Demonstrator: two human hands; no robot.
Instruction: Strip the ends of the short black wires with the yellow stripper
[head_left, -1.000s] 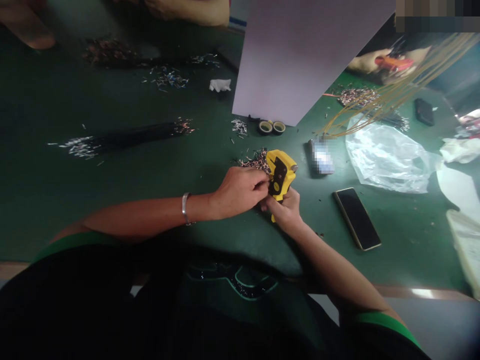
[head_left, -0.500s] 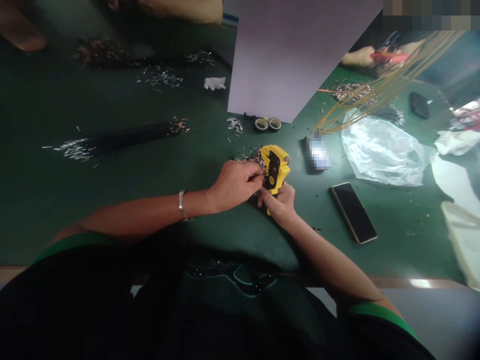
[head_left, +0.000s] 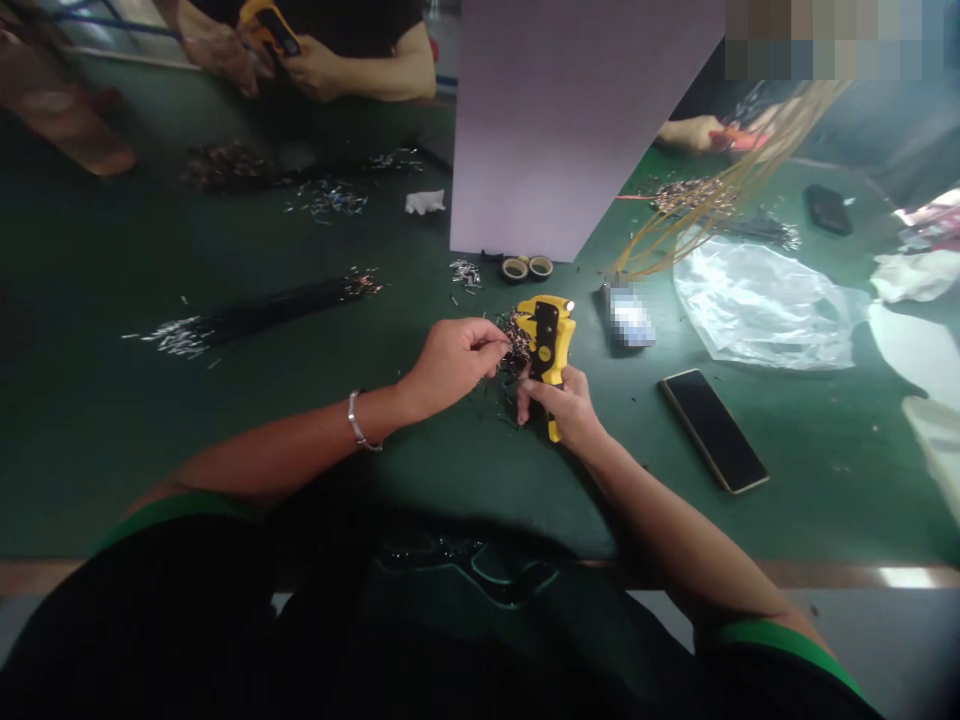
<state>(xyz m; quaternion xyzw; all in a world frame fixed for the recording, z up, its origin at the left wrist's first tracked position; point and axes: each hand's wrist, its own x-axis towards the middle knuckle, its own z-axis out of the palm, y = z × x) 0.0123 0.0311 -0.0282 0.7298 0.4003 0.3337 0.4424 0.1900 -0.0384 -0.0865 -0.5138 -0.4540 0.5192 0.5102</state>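
Note:
My left hand [head_left: 461, 365], with a silver bracelet [head_left: 358, 420] on its wrist, is closed in a pinch on a thin wire, most of which is hidden. Its fingertips are over a pile of short wire scraps with copper-coloured ends [head_left: 513, 342]. My right hand [head_left: 566, 405] is wrapped round the handles of a yellow and black wire stripper [head_left: 549, 335], held upright just right of the pile. The stripper's jaw end is near my left fingertips, with a small gap between. A bundle of black wires [head_left: 277, 305] with silvery and coppery ends lies to the left.
Two tape rolls [head_left: 528, 268] and small silvery pieces [head_left: 466, 274] lie before a pale upright board [head_left: 525, 130]. To the right are a phone [head_left: 712, 430], a small box [head_left: 628, 315] and a clear plastic bag [head_left: 772, 300]. Across the green table, a co-worker's hands [head_left: 315, 68] hold a yellow tool.
My left hand has drawn slightly left, away from the stripper's jaws. The stripper stands more upright. The view has tipped up, showing more of the co-worker opposite.

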